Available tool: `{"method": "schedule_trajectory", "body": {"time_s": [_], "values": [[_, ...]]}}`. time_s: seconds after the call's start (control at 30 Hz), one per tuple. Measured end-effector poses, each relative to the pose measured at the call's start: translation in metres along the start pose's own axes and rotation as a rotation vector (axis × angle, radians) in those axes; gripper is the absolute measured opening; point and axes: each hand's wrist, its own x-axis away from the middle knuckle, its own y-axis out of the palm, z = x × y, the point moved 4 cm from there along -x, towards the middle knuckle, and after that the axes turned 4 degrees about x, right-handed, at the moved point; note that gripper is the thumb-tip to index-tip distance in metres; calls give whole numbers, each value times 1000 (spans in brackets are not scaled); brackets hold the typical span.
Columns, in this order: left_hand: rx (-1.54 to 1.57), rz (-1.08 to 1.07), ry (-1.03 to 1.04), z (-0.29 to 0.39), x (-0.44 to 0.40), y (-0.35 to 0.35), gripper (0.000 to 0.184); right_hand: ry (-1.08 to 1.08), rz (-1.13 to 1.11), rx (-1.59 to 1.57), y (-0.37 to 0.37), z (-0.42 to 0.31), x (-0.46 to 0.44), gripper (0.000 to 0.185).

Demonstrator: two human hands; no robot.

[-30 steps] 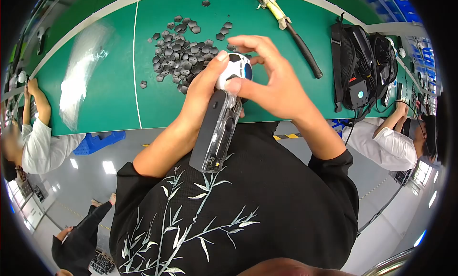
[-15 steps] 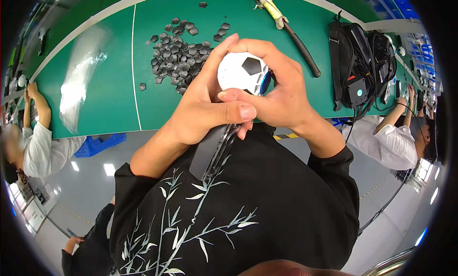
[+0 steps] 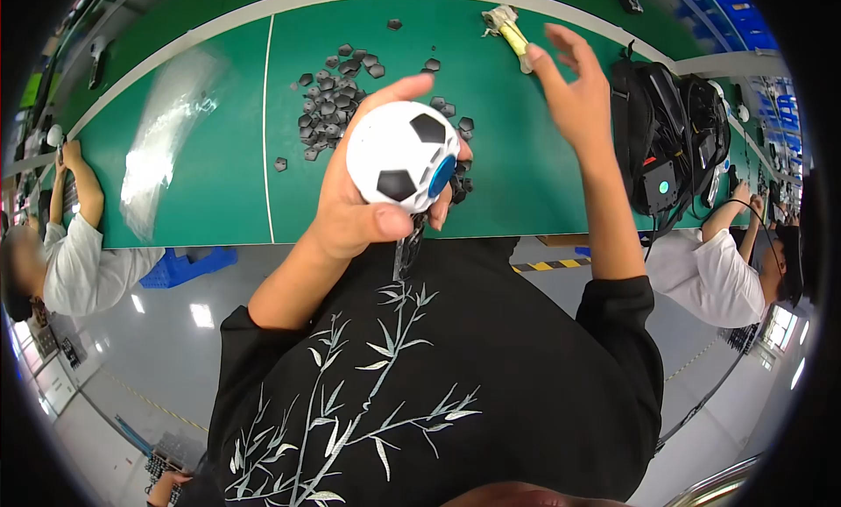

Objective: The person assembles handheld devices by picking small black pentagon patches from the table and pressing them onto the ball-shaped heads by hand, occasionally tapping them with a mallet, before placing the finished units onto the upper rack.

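A white ball with black pentagon patches and a blue round part (image 3: 403,156) is held in my left hand (image 3: 346,200), its fingers wrapped round it. Below the ball hangs a dark, partly clear piece (image 3: 409,251), mostly hidden by the ball and hand. My right hand (image 3: 574,91) is raised off the ball with its fingers apart, over the handle side of a hammer-like tool (image 3: 514,39) whose head is wrapped in pale and yellow material. Black pentagon pieces (image 3: 326,108) lie in a loose heap on the green table (image 3: 232,211), partly behind my left hand.
A black backpack (image 3: 653,139) with cables stands at the table's right. Clear plastic film (image 3: 166,148) lies on the left. A person in white (image 3: 88,266) sits at the left, another (image 3: 714,275) at the right. A blue stool (image 3: 188,268) is below the left table edge.
My right hand has let go of the ball and moved right toward the tool. My left hand keeps the ball, now turned and nearer the camera. The dark piece below is more hidden.
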Motion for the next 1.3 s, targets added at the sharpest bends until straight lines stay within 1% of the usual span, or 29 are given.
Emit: {"method": "schedule_trajectory", "body": {"time_s": [0.03,0.1,0.17,0.37,0.5,0.53,0.67,0.7,0.8,0.87,1.0,1.03,1.17,1.2,1.23,1.27,1.3], "values": [[-4,0,3,1,1,-1,106,-3,1,-4,3,17,-3,58],[-2,-5,9,2,6,0,106,30,12,308,12,52,-6,53],[3,-4,16,2,10,1,108,64,18,620,18,69,-6,48],[-19,-8,18,3,13,3,108,-11,4,506,24,63,-3,45],[0,-67,56,4,14,3,108,-166,107,514,26,42,6,45],[0,-67,55,4,14,3,108,-165,107,515,26,35,8,45],[-43,-165,143,9,15,7,103,-170,0,232,21,-8,20,41],[-43,-164,141,9,15,7,103,-168,0,232,18,-16,22,41],[-191,-276,262,13,13,14,99,-246,52,187,6,-40,26,38],[-240,-314,302,16,14,18,97,-272,70,173,7,-37,25,37],[-241,-264,241,16,18,26,92,-193,119,694,29,28,14,32],[-240,-263,245,17,18,26,92,-198,118,694,29,34,13,32],[-256,-190,210,19,22,20,89,-63,-37,709,35,54,10,29],[-257,-191,219,21,22,18,89,37,-109,476,30,48,8,26],[-268,-137,213,22,21,13,89,130,-179,244,21,36,9,25],[-280,-84,214,24,19,7,88,112,-176,247,10,16,11,25],[-294,-31,219,27,17,2,88,215,-231,59,2,-3,18,24]]}}
